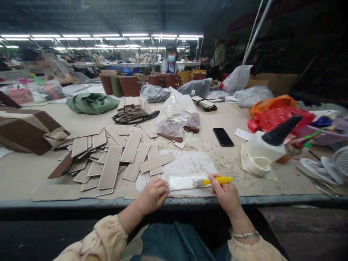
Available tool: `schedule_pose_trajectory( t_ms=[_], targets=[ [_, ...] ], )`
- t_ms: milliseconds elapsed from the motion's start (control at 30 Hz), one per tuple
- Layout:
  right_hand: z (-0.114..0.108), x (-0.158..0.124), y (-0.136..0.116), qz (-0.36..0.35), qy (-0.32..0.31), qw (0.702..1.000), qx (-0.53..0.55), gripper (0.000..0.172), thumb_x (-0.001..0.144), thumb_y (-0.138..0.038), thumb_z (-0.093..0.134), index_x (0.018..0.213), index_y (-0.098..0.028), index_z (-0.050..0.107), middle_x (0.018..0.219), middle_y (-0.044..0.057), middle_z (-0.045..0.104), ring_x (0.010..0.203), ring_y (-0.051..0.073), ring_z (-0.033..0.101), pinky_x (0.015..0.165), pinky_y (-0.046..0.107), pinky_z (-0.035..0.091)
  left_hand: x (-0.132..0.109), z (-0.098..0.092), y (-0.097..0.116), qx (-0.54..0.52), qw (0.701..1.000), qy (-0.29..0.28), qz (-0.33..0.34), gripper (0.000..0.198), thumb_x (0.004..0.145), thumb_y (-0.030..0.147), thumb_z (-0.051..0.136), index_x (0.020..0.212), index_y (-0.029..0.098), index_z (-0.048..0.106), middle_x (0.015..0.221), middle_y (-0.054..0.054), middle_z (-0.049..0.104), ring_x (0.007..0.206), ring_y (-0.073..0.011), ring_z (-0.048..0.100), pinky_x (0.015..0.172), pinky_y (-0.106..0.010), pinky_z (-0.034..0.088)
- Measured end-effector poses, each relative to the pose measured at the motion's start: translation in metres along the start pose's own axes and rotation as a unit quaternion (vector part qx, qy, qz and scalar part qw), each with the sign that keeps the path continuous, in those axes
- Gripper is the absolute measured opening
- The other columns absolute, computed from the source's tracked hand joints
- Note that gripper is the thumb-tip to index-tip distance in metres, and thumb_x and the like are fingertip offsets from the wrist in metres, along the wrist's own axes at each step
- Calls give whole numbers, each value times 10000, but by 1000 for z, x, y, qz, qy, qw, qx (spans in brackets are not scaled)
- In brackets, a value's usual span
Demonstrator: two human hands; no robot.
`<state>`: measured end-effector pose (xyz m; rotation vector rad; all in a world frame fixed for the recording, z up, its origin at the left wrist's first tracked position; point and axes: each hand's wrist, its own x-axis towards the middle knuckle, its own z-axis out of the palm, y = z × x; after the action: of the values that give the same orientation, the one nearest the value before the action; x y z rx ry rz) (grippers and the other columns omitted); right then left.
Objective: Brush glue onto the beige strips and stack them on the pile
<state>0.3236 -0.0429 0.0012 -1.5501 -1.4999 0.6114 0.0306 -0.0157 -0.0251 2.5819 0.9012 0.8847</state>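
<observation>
My right hand (226, 193) is closed around the yellow handle of a paintbrush (219, 180). Its bristles rest on a flat rectangular panel (181, 182) that looks coated with something wet and white. At the panel's left end my left hand (154, 195) has its fingers closed on the edge. Under the panel lies a whitish, stained sheet (190, 162). To the left spreads a loose heap of similar beige panels (110, 165) with pale borders, several of them overlapping.
A black phone (223, 137) and a white plastic container (265, 146) with a black spout stand to the right. Behind the heap are a clear bag (176, 114) of brown pieces and a green bag (91, 103). Brown stacked pieces (29, 130) sit left. A masked person (170, 65) is across the table.
</observation>
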Motion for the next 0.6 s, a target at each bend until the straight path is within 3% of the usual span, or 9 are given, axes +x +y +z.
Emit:
schedule_pose_trajectory(
  t_ms=[133,267,400,500,600],
  targets=[
    [-15,-1,8,29,54,997,-40,427,880,-534,484,622,-208,583,517,-15,557,504,152,559,586,263,430,1,-1,2,7,1000,-1,-4,180,900,118,499,783,162,628,851,-55,663,851,-166,590,804,-341,489],
    [-10,-1,5,48,94,994,1,368,888,-543,465,783,-208,574,466,-57,495,441,142,505,520,253,405,2,-1,3,11,1000,1,-3,198,902,116,484,769,168,622,840,-55,660,851,-167,590,800,-341,492],
    [-9,6,4,29,65,997,-35,410,870,-568,439,717,-211,571,478,-27,535,485,165,560,564,269,436,0,1,2,15,1000,-3,-11,201,905,128,477,774,171,623,849,-59,655,859,-169,589,804,-345,498],
    [-18,6,9,40,91,989,-108,444,847,-590,416,681,-214,584,471,-5,551,491,188,581,560,297,435,-1,1,0,18,1000,-7,-20,195,906,148,476,786,172,627,873,-66,648,871,-171,587,807,-343,505],
    [-26,-1,9,53,107,987,-105,413,846,-598,421,733,-244,600,457,-3,533,467,215,569,519,337,425,-1,0,1,32,999,-12,-19,213,905,142,458,772,175,621,863,-59,641,867,-170,585,810,-339,505]
  ],
)
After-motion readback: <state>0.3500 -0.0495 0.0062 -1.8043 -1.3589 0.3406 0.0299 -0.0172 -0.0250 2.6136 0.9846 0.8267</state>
